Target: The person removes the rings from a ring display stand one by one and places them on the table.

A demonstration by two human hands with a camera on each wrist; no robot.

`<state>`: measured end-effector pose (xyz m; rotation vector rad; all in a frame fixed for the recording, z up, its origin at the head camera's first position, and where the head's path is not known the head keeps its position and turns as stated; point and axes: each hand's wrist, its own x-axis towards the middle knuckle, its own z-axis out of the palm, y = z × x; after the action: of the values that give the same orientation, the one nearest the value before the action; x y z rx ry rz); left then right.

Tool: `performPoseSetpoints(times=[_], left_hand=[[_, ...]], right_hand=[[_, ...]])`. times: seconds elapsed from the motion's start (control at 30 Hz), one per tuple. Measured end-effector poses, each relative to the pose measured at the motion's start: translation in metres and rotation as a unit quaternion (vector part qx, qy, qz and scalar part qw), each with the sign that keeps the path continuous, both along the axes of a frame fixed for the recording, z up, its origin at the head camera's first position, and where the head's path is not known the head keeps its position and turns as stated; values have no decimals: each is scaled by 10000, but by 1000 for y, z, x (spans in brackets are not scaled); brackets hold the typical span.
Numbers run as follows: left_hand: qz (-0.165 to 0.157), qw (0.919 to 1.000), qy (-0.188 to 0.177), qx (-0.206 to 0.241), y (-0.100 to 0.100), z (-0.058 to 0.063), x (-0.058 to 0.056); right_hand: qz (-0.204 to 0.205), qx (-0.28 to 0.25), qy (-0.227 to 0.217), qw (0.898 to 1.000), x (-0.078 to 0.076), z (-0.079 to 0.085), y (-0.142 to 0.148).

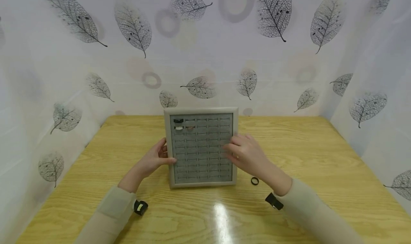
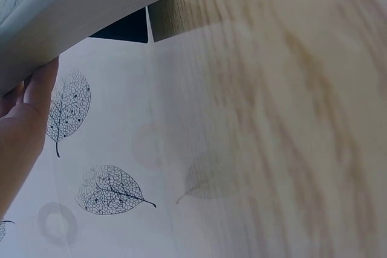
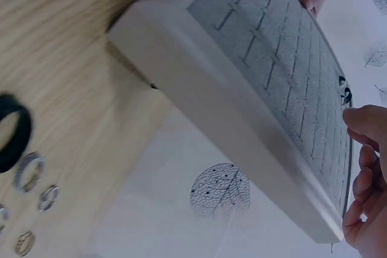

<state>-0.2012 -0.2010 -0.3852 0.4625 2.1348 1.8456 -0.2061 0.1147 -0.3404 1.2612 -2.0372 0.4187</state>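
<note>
A ring display board (image 1: 202,154) with a pale frame and grey slotted padding leans upright on the table. My left hand (image 1: 154,158) grips its left edge, thumb on the front and fingers behind. In the upper left slots sit a black ring (image 1: 178,121), a silver ring (image 1: 178,128) and a copper-coloured ring (image 1: 190,127). My right hand (image 1: 245,153) is at the board's right edge, its fingers bent in front of the padding. In the right wrist view, that hand's thumb (image 3: 363,119) lies close over the padding; I cannot tell whether its fingers hold anything.
Another black ring (image 1: 255,181) lies on the wooden table (image 1: 289,140), below my right hand. Beside it, in the right wrist view, are a silver ring (image 3: 28,172) and several smaller ones. A leaf-printed curtain (image 1: 205,51) encloses the table's back and sides.
</note>
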Motion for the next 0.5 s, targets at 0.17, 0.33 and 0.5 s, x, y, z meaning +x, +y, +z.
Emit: performPoseSetpoints(times=[0.17, 0.33, 0.5], left_hand=[[23, 10000, -26, -26, 1, 0, 0], [18, 10000, -32, -2, 1, 1, 0], [-3, 10000, -31, 35, 1, 2, 1]], right_hand=[[150, -187, 48, 9997, -5, 9, -14], [317, -353, 112, 9988, -11, 16, -30], [370, -531, 239, 9976, -17, 20, -45]])
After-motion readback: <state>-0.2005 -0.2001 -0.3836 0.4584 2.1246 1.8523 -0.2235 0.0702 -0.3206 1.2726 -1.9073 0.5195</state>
